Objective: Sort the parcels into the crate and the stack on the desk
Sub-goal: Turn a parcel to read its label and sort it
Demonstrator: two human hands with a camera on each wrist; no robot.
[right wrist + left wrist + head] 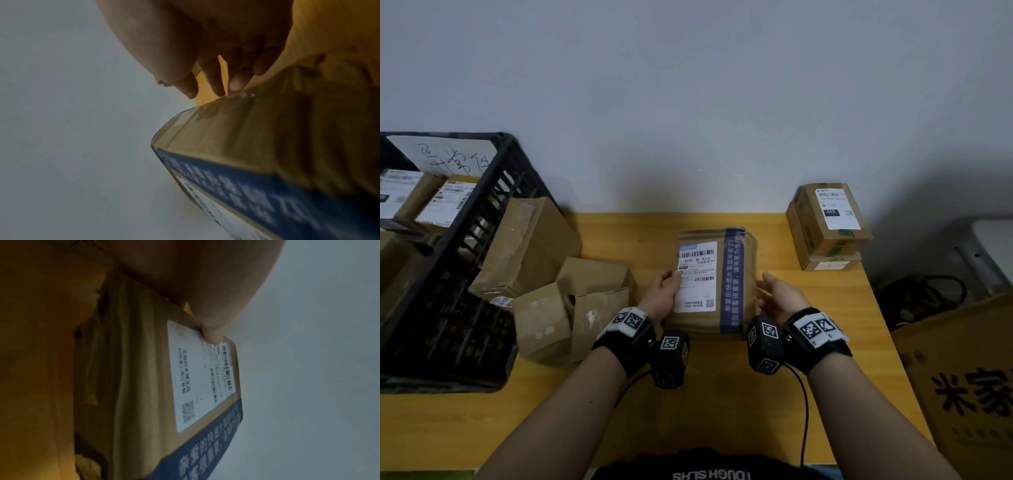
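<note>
brown taped cardboard parcel with blue stripe (717,284) lies mid yellow wooden bench (774,394) | gripped at its left edge by left hand (659,296) | right hand (779,296) spread, fingertips (236,84) touching its right side

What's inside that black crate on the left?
The black crate holds at least two labelled cardboard parcels. Its wall and the picture's edge hide the rest.

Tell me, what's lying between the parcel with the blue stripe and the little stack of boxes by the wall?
Only bare desk, seen in the head view, separates the blue-striped parcel from the stack.
</note>
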